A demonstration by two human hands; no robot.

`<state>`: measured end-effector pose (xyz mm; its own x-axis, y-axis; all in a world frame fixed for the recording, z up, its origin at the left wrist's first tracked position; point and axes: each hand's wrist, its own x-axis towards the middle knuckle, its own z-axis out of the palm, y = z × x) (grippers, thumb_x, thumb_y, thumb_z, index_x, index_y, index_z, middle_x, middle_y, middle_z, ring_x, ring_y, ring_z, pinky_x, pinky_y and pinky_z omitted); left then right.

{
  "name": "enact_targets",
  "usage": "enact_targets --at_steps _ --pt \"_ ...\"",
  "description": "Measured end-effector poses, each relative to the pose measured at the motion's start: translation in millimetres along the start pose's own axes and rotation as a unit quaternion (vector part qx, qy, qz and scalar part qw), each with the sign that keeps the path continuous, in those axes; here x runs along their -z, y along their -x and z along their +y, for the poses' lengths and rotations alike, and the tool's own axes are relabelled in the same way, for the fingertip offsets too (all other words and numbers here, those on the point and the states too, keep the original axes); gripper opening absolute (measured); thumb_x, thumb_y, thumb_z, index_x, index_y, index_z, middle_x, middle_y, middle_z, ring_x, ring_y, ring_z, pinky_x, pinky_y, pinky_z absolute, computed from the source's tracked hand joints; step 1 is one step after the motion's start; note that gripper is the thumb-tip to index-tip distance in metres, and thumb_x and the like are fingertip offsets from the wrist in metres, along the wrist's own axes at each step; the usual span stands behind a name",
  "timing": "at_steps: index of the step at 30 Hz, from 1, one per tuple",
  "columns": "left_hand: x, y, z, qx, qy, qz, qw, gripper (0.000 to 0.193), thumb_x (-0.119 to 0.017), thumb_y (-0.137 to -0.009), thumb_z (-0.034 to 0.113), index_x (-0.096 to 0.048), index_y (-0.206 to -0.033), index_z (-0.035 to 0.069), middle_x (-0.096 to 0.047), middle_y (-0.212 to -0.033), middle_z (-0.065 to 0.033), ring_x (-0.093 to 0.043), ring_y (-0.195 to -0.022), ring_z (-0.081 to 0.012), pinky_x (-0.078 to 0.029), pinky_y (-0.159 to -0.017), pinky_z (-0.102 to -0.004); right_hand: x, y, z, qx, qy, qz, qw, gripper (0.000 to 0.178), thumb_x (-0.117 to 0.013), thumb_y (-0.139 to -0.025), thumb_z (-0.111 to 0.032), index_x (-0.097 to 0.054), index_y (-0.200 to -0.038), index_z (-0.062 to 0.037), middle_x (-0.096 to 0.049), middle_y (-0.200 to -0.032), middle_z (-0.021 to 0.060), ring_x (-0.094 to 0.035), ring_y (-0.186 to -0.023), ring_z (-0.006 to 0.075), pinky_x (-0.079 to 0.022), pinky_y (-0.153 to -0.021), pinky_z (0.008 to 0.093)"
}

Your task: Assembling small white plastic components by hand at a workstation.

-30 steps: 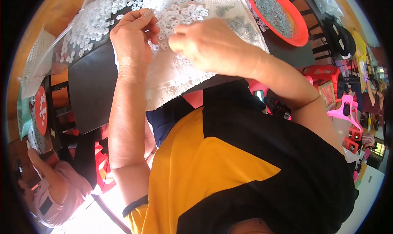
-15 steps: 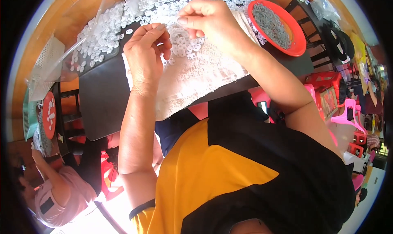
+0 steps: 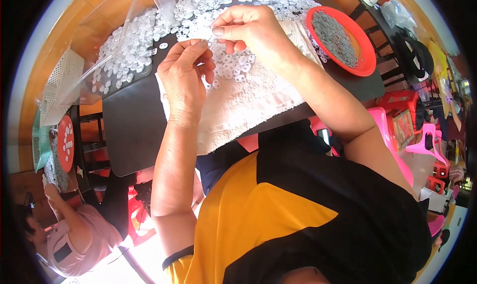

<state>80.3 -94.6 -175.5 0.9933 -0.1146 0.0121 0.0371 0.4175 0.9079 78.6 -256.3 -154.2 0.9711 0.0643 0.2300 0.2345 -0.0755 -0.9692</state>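
Lying between left hand (image 3: pixel 183 82) and right hand (image 3: pixel 256 35), close to both: small white pieces (image 3: pixel 234 66); fingertips pinched narrow, contents unclear.

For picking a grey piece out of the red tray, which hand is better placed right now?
The right hand, I'd judge: it is nearer the red tray and its grey pieces, while the left hand is farther left. Whether either holds anything is unclear.

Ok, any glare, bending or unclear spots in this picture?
Head view: glare whites out the lower left and brightens the towel; head view: edges bend toward a dark rim; head view: anything in the left hand or right hand is too small to tell.
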Motion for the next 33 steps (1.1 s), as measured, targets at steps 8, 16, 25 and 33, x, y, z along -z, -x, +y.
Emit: enact_targets --at_steps 8,16,25,33 --pt "0 1 -1 -0.010 -0.012 0.003 1.000 0.013 -0.064 -0.085 0.009 -0.063 -0.086 -0.005 -0.061 -0.070 -0.0087 -0.055 -0.054 -0.0133 -0.039 -0.043 -0.0246 -4 2 2 0.002 0.012 0.010 1.000 0.011 -0.067 -0.087 -0.010 -0.071 -0.095 -0.0025 -0.067 -0.076 0.0017 -0.062 -0.064 0.0069 -0.043 -0.055 0.0190" --pt "-1 1 -3 -0.018 -0.028 -0.001 0.999 0.013 -0.065 -0.086 0.008 -0.063 -0.086 -0.005 -0.062 -0.070 -0.0089 -0.055 -0.054 -0.0130 -0.039 -0.043 -0.0244 -9 7 8 0.017 -0.004 0.009 1.000 0.012 -0.067 -0.087 -0.009 -0.071 -0.096 -0.0023 -0.068 -0.079 0.0017 -0.062 -0.066 0.0077 -0.046 -0.059 0.0197" --pt "-4 4 -4 -0.064 -0.016 -0.037 0.997 0.010 -0.068 -0.086 0.003 -0.063 -0.092 -0.004 -0.063 -0.073 -0.0082 -0.057 -0.057 -0.0121 -0.040 -0.045 -0.0229 6 9 -2 -0.036 -0.061 -0.039 0.997 0.018 -0.062 -0.091 -0.017 -0.069 -0.095 -0.0014 -0.067 -0.079 0.0035 -0.063 -0.068 0.0101 -0.046 -0.062 0.0215" --pt "-1 4 -4 -0.109 0.002 -0.075 0.991 0.016 -0.069 -0.082 -0.007 -0.063 -0.097 -0.004 -0.065 -0.082 -0.0084 -0.058 -0.059 -0.0130 -0.043 -0.045 -0.0233 14 5 -3 -0.053 -0.051 -0.086 0.994 0.020 -0.062 -0.091 -0.021 -0.069 -0.090 -0.0025 -0.064 -0.070 0.0013 -0.062 -0.063 0.0097 -0.045 -0.058 0.0211"
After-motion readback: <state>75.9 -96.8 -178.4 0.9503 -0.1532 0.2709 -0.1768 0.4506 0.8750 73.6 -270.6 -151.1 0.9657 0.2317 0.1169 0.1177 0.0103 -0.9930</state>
